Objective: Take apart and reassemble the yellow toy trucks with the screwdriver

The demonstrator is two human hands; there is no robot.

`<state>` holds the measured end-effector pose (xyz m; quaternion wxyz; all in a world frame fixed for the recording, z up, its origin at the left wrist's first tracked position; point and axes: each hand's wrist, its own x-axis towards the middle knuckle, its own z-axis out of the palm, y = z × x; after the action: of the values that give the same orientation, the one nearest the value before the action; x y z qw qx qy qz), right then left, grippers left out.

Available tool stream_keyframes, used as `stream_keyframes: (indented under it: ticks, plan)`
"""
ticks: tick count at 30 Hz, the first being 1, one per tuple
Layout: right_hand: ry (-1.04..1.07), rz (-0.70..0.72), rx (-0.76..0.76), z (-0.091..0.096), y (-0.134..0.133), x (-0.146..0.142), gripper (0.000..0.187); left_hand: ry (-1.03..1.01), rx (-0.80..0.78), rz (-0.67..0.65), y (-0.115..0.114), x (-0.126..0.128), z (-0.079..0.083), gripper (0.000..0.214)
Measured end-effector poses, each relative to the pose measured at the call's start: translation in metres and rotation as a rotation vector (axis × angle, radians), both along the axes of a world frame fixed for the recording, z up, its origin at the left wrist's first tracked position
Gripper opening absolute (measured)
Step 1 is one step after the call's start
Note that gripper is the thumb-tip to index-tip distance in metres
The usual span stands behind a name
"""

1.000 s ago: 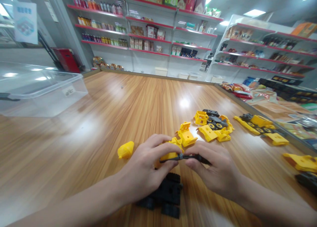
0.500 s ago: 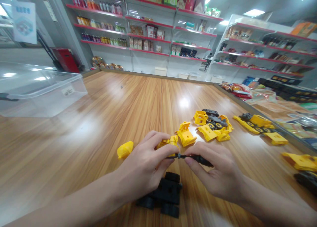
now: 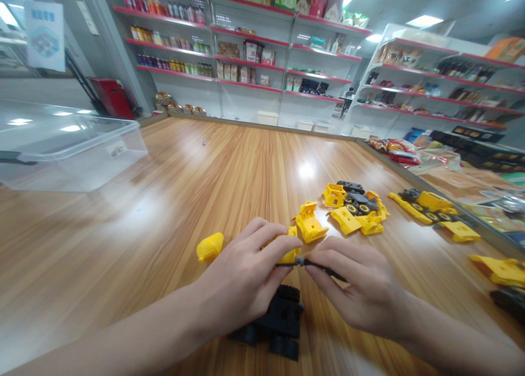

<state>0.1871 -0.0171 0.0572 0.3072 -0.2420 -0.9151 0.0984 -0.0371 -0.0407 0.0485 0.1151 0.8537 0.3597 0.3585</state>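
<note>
My left hand (image 3: 246,272) is closed around a yellow toy vehicle part (image 3: 291,251), most of it hidden by the fingers. A dark strip runs along that part's lower edge. In my right hand (image 3: 361,285) is a black-handled screwdriver (image 3: 335,274), pinched between thumb and fingers and pointing left. Its tip end meets the strip at a small grey piece (image 3: 300,261). Beneath my left hand lies a black wheeled chassis (image 3: 285,317), partly covered. A rounded yellow drum-like piece (image 3: 210,247) rests left of that hand; a yellow cab-shaped piece (image 3: 310,224) sits just beyond the fingertips.
Further right are a group of yellow and black toy parts (image 3: 356,206), another toy set (image 3: 435,207), and yellow and black pieces (image 3: 500,269) near the table's edge. A clear plastic bin (image 3: 82,165) stands at left. Stocked shelves (image 3: 248,86) line the back.
Both hands stay together at the same spot. The grey piece at the joint shows more plainly, and less of the screwdriver handle is visible. The whole view has shifted slightly.
</note>
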Motion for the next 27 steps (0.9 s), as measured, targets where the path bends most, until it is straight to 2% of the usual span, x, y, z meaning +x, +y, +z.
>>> stream_keyframes:
  ticks: [7, 13, 27]
  plan:
    - [-0.025, -0.017, -0.013, -0.0005, 0.0007, 0.0023, 0.014, -0.02, 0.006, 0.089, -0.0027, 0.0001, -0.0028, 0.044]
    - [-0.062, 0.006, -0.014, -0.0003, 0.0029, 0.001, 0.01, -0.014, 0.049, 0.06, -0.0004, 0.0007, -0.0019, 0.037]
    - [-0.086, 0.004, -0.03, -0.0002, 0.0016, 0.0017, 0.012, -0.013, 0.114, 0.017, -0.0012, 0.0009, 0.0001, 0.041]
